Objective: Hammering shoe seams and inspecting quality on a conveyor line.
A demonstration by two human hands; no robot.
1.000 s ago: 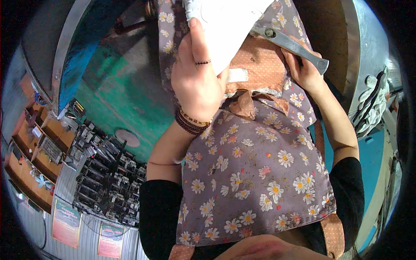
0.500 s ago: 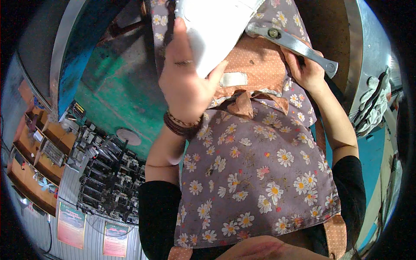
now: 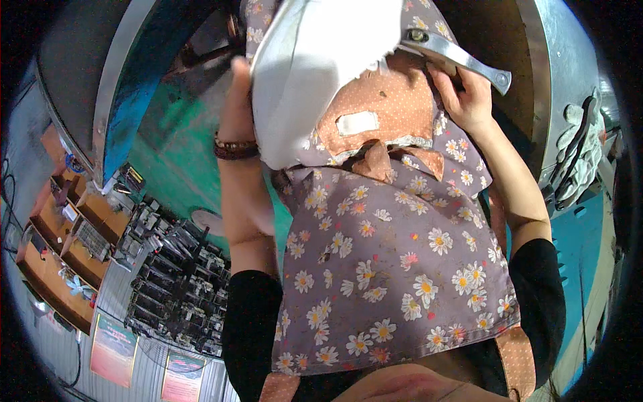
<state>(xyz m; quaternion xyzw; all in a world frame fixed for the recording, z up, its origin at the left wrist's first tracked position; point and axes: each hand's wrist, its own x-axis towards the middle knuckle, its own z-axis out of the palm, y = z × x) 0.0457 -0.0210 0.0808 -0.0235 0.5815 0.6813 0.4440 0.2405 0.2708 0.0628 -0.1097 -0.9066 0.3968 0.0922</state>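
Observation:
A large white leather-like piece (image 3: 295, 87) lies over my lap, smooth and curved on its left side, with a ragged edge near the hammer. Whether it is a shoe part I cannot make out. My left hand (image 3: 239, 110) grips its left edge; the hand is slightly blurred, and its other fingers are hidden beside or beneath the piece. In my right hand (image 3: 469, 100) is a steel hammer (image 3: 462, 59) with a long head, flared at the right end. Its handle is mostly hidden. The hammer's left end meets the white piece's right edge.
A floral apron (image 3: 395, 268) with an orange dotted pocket (image 3: 375, 100) covers my lap. Curved metal-edged panels stand on both sides, the right one (image 3: 562, 47) beside grey-white gloves (image 3: 577, 151). At left are a rack of dark metal parts (image 3: 181, 281) and a wooden compartment shelf (image 3: 67, 261).
My left hand has moved left and down to the white piece's edge. The piece has turned and come lower, showing more of its side. The hammer has shifted slightly up and left.

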